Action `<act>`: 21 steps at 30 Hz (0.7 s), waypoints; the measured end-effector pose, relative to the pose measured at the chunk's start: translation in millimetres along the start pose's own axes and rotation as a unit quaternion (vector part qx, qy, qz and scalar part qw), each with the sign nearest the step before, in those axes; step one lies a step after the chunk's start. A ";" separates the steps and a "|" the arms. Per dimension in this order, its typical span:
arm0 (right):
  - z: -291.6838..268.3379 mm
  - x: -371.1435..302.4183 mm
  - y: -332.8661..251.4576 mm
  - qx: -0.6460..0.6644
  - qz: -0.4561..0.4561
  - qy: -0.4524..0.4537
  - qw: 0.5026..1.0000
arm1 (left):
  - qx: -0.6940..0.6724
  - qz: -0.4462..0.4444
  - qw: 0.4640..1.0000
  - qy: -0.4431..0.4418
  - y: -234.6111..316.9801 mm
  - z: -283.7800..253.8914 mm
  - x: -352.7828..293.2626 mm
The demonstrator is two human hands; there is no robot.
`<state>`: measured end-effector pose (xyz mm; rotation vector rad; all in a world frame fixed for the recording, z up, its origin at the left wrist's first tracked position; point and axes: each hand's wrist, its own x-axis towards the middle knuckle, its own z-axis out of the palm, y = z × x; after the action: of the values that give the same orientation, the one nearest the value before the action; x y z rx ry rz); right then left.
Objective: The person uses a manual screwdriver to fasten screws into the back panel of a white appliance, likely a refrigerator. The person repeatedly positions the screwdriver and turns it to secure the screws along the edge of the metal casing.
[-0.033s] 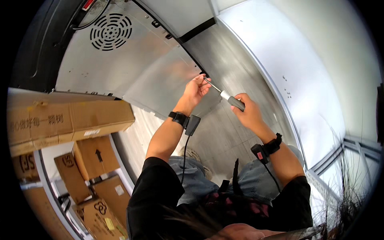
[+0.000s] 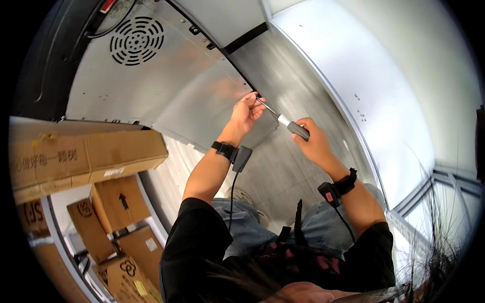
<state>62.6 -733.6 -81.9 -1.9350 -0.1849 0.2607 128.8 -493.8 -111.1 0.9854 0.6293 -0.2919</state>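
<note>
View shifted, screwdriver [image 2: 284, 120] btwn R fingers [image 2: 305, 121]

The floor [image 2: 283, 171] is grey with a wood-grain pattern and thin straight joints, paler toward the left. A beige shoe [image 2: 246, 196] rests on it, partly covered by a jeans leg. At the lower left, a rack with light-grey rails [image 2: 153, 212] holds brown cardboard boxes: an arrow-marked carton [image 2: 112, 194], a narrow tilted carton [image 2: 90, 230], a carton with a white label [image 2: 139, 252] and one with a yellow sticker [image 2: 121, 278].
</note>
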 end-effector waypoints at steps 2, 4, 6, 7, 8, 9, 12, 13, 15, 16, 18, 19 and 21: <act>2.1 -5.8 -0.6 -0.017 0.013 0.020 1.000 | -0.010 0.008 1.000 -0.014 -4.3 1.5 0.3; 6.0 -7.9 -12.7 -0.030 0.017 0.038 0.999 | -0.013 0.009 1.000 -0.017 -7.5 -4.4 3.6; 13.0 -8.4 -27.4 -0.038 0.022 0.054 0.998 | -0.030 0.009 0.999 -0.016 -3.5 -4.7 2.1; 17.7 -7.8 -32.6 -0.057 0.028 0.064 0.996 | -0.037 0.007 0.999 -0.025 -4.0 -7.2 4.8; 21.7 -5.5 -37.5 -0.075 0.033 0.072 0.994 | -0.044 0.006 0.998 -0.032 -4.3 -9.9 7.9; 25.9 -4.7 -42.3 -0.093 0.041 0.081 0.992 | -0.050 0.003 0.998 -0.039 -4.3 -12.2 10.0; 40.7 0.8 -36.8 -0.041 0.051 0.120 0.991 | -0.068 0.012 0.996 -0.054 1.1 -13.0 19.6; 43.4 3.7 -35.6 -0.023 0.059 0.125 0.990 | -0.078 0.007 0.995 -0.057 3.0 -13.1 21.7; 50.8 13.4 -33.5 0.021 0.073 0.132 0.988 | -0.095 0.002 0.994 -0.055 8.2 -15.7 27.3; 53.3 17.8 -35.3 0.012 0.087 0.125 0.988 | -0.093 0.003 0.994 -0.050 11.9 -18.1 31.7; 61.8 25.9 -38.3 0.023 0.080 0.137 0.987 | -0.087 0.004 0.996 -0.036 17.8 -23.5 43.2; 67.1 28.8 -37.2 0.031 0.077 0.142 0.986 | -0.083 0.010 0.996 -0.041 19.4 -27.7 50.6; 79.7 31.3 -32.8 0.032 0.042 0.154 0.987 | -0.075 0.020 0.996 -0.049 23.6 -34.3 60.6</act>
<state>71.1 -642.2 -82.7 -1.8934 0.1079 0.0205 176.0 -449.3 -145.8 0.8339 0.5333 -0.2521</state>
